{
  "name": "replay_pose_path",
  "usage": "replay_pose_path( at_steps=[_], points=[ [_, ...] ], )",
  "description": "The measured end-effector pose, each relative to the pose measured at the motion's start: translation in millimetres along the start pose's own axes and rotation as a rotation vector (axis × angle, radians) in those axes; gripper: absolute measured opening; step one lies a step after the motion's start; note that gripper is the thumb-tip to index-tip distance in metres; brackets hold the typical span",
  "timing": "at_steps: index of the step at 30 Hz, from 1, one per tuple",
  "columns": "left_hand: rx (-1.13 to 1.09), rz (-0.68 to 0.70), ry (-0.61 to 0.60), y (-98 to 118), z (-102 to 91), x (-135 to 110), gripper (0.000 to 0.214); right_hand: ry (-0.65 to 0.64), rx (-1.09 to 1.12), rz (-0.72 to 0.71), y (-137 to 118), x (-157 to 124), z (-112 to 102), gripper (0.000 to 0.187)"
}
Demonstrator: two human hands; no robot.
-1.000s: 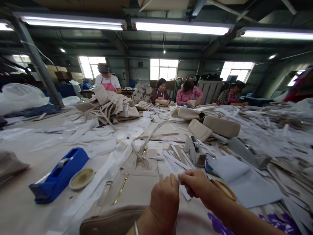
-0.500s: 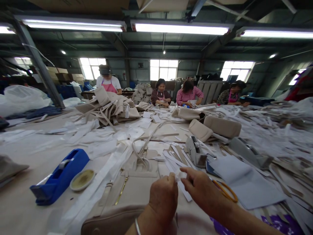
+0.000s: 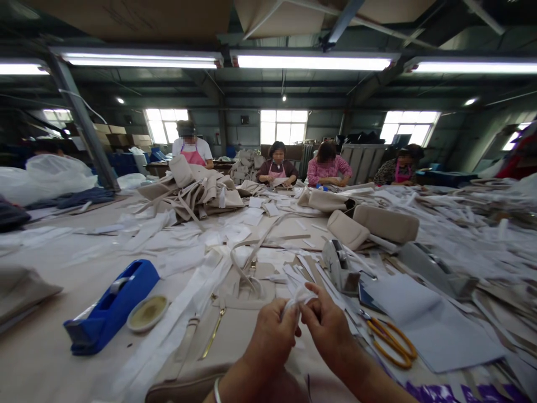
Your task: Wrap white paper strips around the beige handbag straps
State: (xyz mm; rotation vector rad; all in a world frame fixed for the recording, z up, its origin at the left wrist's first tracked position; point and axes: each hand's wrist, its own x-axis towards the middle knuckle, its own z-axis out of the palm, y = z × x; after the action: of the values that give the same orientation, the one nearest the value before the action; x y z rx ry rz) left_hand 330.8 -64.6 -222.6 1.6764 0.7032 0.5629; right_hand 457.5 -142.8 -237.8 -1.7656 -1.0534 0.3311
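My left hand [image 3: 272, 331] and my right hand [image 3: 329, 326] meet above the near part of the table. Between them is a crumpled, thin white wrapping strip [image 3: 301, 295], which looks like tissue or soft film; fingers and thumbs of both hands pinch it. Below and left of the hands lies a beige handbag [image 3: 241, 320] with a gold zipper [image 3: 215, 332] and a thin strap [image 3: 241, 258] looping away from its top. My forearms hide part of the bag.
Left are a blue tape dispenser [image 3: 112, 307] and a small round dish [image 3: 147, 313]. Right are a grey tape dispenser [image 3: 340, 267], orange-handled scissors [image 3: 392, 338] and white paper sheets [image 3: 436, 324]. Beige bag pieces [image 3: 201, 193] pile up farther off. Several people work across the table.
My right hand has come in closer to my left, and its fingers now pinch the white strip. More of the strip shows. The view has shifted slightly, and the scissors are less covered.
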Motion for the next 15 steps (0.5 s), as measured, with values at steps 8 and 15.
replay_pose_path(
  at_steps=[8, 15],
  points=[
    [-0.437, -0.133, -0.092, -4, -9.5, 3, 0.045, -0.088, 0.326, 0.069, -2, 12, 15, 0.059],
    [-0.564, -0.173, -0.164, -1, -16.8, -1, 0.047, -0.329, 0.571, 0.045, 14, 17, 16, 0.041]
  ],
)
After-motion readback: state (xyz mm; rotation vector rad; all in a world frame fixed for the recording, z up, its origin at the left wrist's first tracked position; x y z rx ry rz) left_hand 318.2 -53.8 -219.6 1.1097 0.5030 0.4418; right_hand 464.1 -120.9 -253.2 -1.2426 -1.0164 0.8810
